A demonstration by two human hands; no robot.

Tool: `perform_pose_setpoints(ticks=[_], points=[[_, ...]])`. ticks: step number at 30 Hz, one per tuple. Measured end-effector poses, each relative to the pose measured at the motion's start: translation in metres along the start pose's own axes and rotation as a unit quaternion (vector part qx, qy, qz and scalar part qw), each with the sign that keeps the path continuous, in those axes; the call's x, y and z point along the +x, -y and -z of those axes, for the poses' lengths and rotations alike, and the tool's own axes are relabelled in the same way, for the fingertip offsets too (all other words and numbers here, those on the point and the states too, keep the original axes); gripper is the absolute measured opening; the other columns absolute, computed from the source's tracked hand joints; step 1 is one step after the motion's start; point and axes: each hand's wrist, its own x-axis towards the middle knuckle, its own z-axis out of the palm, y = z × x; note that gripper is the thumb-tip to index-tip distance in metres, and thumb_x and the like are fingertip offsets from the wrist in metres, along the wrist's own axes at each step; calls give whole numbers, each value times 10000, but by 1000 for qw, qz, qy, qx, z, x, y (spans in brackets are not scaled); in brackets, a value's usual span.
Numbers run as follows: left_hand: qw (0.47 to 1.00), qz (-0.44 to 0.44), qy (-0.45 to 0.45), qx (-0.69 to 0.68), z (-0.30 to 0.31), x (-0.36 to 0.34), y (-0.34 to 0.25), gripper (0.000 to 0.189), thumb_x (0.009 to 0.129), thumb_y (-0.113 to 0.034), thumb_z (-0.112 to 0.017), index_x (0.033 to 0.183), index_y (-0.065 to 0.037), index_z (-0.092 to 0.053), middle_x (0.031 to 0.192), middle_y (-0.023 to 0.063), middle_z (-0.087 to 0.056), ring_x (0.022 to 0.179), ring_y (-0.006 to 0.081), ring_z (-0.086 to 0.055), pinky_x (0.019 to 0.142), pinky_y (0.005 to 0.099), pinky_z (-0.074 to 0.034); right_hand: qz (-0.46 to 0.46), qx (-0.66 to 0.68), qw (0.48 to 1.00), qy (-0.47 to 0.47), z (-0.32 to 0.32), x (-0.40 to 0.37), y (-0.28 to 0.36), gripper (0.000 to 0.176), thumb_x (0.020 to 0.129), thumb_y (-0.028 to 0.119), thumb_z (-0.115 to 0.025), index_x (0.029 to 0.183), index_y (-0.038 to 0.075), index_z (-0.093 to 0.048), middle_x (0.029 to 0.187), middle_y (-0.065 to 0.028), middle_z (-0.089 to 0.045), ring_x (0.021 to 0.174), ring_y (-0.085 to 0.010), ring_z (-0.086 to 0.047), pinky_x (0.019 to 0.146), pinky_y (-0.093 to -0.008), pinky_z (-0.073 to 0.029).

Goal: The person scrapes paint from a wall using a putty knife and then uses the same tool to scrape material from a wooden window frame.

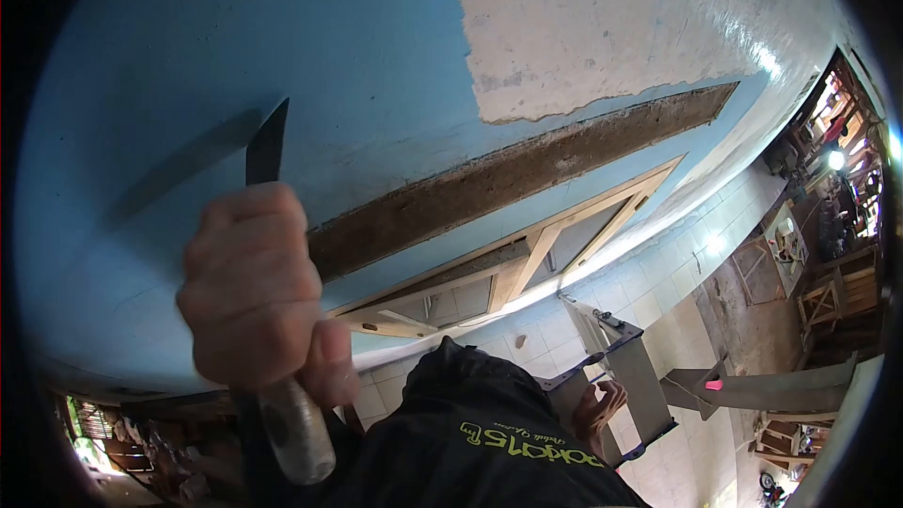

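Note:
My left hand [249,287] is raised in front of the blue wall [376,47], its fingers wrapped round the handle of a scraper [266,149]. The dark metal blade points up with a slanted end, and the pale handle sticks out below the fist. Between blade and wall, contact cannot be made out; a shadow falls on the wall to the left. Low on the right, my right hand [602,409] has its fingers curled at the metal ladder [635,386]. Part of that hand is hidden by my dark shirt [451,423].
A large patch of bare plaster [602,28] shows where the blue paint is gone. Below it runs a brown ledge [527,165], then a wooden window frame [527,273]. Pale floor tiles [649,273] lie far below. A wooden rack [823,306] stands to the right.

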Motion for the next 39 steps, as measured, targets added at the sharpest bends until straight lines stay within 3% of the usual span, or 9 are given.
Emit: perform_pose_setpoints(ticks=[3, 6, 15, 17, 19, 26, 34, 37, 39], points=[[995, -28, 100, 10, 1, 2, 2, 294, 605, -46, -527, 503, -106, -258, 454, -45, -220, 367, 101, -170, 391, 259, -145, -4, 23, 1000, -19, 2, 2, 6, 136, 839, 144, -581, 930, 86, -500, 914, -131, -498, 899, -313, -465, 829, -480, -331], [995, -5, 90, -29, 3, 2, 0, 288, 598, -50, -532, 509, -101, -263, 454, -42, -218, 366, 105, -171, 391, 260, -148, 41, -66, 992, 96, 7, -1, 11, 97, 835, 152, -590, 900, 93, -548, 913, -122, -492, 888, -312, -457, 817, -484, -333], [989, 27, 122, -81, -19, -8, -22, 337, 596, -49, -601, 514, -111, -281, 470, -39, -273, 368, 129, -260, 385, 265, -234, 38, 0, 998, 42, -4, -10, -8, 205, 782, 96, -625, 950, 62, -511, 890, -128, -496, 896, -309, -466, 825, -486, -327], [997, 23, 33, -71, -40, -11, -8, 351, 552, -25, -617, 516, -123, -282, 470, -33, -292, 366, 129, -282, 386, 255, -249, 25, 7, 999, 25, 0, -10, -10, 192, 797, 126, -622, 940, 63, -509, 892, -128, -496, 891, -309, -469, 829, -487, -327], [982, 68, 162, -65, -27, -14, -6, 355, 544, -15, -616, 516, -130, -281, 467, -33, -291, 363, 124, -282, 385, 250, -252, 6, 24, 1000, 2, 0, -10, -5, 169, 828, 188, -623, 903, 77, -521, 904, -126, -497, 876, -312, -471, 832, -489, -327], [982, 14, 145, -123, -30, 0, -20, 302, 594, -24, -573, 511, -130, -304, 469, -41, -273, 366, 113, -288, 389, 247, -259, 11, -63, 990, 122, 10, -5, 12, 203, 794, 143, -644, 956, 66, -551, 976, -152, -502, 938, -328, -460, 841, -498, -321], [965, 17, 234, -115, -61, -12, -1, 372, 729, -204, -735, 547, -123, -421, 497, -37, -399, 402, 119, -409, 408, 266, -323, -7, -14, 999, 31, 16, 21, 23, 113, 842, 130, -620, 893, 45, -567, 919, -128, -515, 893, -312, -470, 825, -452, -359], [955, 44, 267, -121, -88, -18, -7, 373, 763, -314, -712, 556, -126, -466, 491, -15, -437, 416, 170, -462, 442, 308, -370, -42, 152, 987, -31, 28, 63, 48, 67, 855, 85, -588, 880, 31, -557, 851, -141, -506, 814, -303, -485, 760, -425, -381], [944, 87, 292, -124, -108, -21, -10, 394, 756, -381, -700, 555, -130, -472, 487, 3, -460, 429, 193, -495, 473, 327, -399, -39, 224, 973, -47, 51, 105, 84, 204, 911, 188, -522, 881, -13, -546, 839, -158, -523, 781, -290, -508, 699, -405, -406]])
